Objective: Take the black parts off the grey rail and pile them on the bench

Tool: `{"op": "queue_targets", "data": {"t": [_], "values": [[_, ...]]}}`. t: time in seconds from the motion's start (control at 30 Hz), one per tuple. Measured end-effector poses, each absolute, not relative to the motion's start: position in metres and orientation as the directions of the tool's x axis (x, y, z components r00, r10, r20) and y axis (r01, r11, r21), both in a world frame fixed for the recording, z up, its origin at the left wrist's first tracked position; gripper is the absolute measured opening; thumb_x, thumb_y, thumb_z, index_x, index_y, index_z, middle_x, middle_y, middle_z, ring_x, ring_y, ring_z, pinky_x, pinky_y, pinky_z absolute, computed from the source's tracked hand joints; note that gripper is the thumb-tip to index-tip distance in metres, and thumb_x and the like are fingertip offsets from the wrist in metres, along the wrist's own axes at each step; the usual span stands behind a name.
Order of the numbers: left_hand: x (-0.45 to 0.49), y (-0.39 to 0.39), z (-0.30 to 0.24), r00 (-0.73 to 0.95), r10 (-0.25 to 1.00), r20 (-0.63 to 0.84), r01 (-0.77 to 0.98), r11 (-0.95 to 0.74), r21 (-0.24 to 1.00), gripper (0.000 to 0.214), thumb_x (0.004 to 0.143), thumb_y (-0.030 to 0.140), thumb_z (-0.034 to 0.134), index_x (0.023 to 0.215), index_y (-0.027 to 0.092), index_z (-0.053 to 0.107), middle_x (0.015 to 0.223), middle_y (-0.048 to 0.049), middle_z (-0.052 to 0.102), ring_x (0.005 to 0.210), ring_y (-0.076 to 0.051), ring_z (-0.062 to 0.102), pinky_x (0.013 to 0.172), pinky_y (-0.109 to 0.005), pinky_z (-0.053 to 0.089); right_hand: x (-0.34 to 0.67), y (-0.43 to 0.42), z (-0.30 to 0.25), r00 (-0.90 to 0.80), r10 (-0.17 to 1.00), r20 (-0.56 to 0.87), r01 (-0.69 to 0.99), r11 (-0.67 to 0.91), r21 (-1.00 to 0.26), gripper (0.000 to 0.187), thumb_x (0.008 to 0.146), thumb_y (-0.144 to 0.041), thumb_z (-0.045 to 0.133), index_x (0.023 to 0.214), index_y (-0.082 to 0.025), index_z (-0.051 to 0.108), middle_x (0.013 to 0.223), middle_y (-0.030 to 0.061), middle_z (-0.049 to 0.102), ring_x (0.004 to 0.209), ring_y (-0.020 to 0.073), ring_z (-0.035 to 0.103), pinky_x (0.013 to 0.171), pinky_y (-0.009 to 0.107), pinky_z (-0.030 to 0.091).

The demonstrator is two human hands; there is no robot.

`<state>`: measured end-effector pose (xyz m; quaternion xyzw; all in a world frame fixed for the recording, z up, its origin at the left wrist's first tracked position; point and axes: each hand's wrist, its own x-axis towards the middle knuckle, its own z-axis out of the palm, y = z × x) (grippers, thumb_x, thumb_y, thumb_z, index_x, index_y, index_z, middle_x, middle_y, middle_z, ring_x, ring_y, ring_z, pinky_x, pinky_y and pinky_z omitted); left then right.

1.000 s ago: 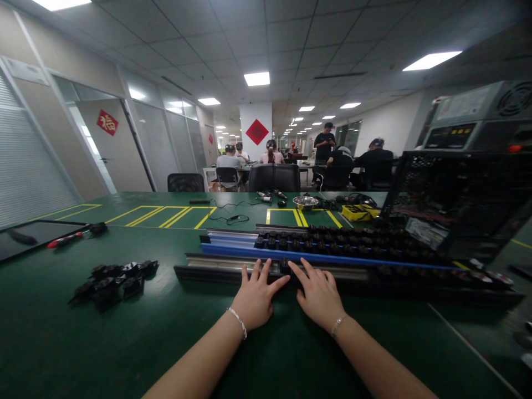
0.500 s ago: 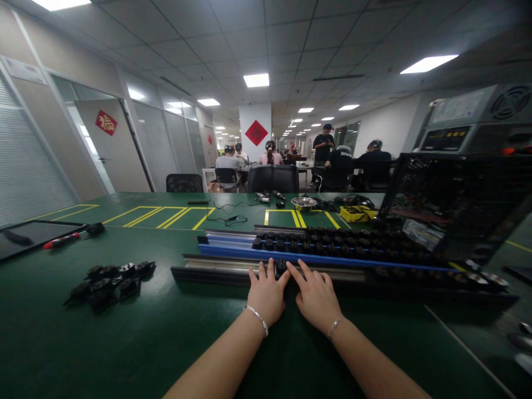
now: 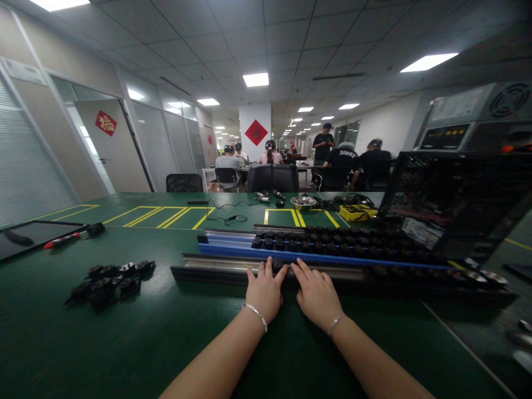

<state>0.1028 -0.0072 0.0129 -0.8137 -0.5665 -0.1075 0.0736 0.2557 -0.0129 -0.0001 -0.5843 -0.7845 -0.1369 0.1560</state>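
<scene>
A long black rail with a metallic channel [image 3: 224, 266] lies across the table in front of me. My left hand [image 3: 262, 293] reaches over its front edge, with a small black block [image 3: 277, 264] between index finger and thumb at the channel. Its other fingers are spread on the rail. My right hand [image 3: 319, 296] rests on the same rail just right of the block, apart from it, fingers stretched out. More black blocks [image 3: 399, 271] sit in a row along the rail's right part. On the left, a loose heap of similar black pieces [image 3: 103, 285] lies on the table.
Behind the front rail are a blue rail [image 3: 233, 249] and another rail, both carrying rows of black blocks. An open computer case [image 3: 469, 205] stands right. A yellow basket [image 3: 357, 213], metal bowl [image 3: 303, 203], red-handled tool [image 3: 62, 240] and cables lie around. People sit beyond.
The small block and my left hand have shifted slightly left. My right index finger, earlier at the block's side, is now apart from it.
</scene>
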Motion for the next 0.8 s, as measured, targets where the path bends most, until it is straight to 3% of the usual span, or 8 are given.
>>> {"op": "queue_targets", "data": {"t": [0.33,0.8], "values": [[0.088,-0.007,0.013,0.318,0.904,0.286,0.946,-0.321,-0.036,0.061,0.075,0.033,0.050,0.133,0.033,0.029,0.142,-0.0129,0.031,0.130,-0.029,0.026,0.098,-0.053,0.024,0.255,-0.013,0.002,-0.262,0.888,0.379,0.964,0.261,0.055,0.056,0.072,-0.018,0.041,0.128,-0.022,0.042,0.142,0.0032,0.032,0.100,0.0208,0.046,0.087,0.035,0.027],[0.065,-0.006,0.011,0.302,0.891,0.339,0.953,-0.295,-0.073,0.059,0.074,0.034,0.052,0.131,0.032,0.033,0.137,-0.0140,0.038,0.127,-0.029,0.032,0.101,-0.053,0.020,0.255,-0.013,0.003,-0.257,0.893,0.371,0.964,0.262,0.038,0.053,0.072,-0.018,0.042,0.125,-0.021,0.044,0.142,0.0043,0.031,0.101,0.0217,0.045,0.088,0.035,0.025]]}}
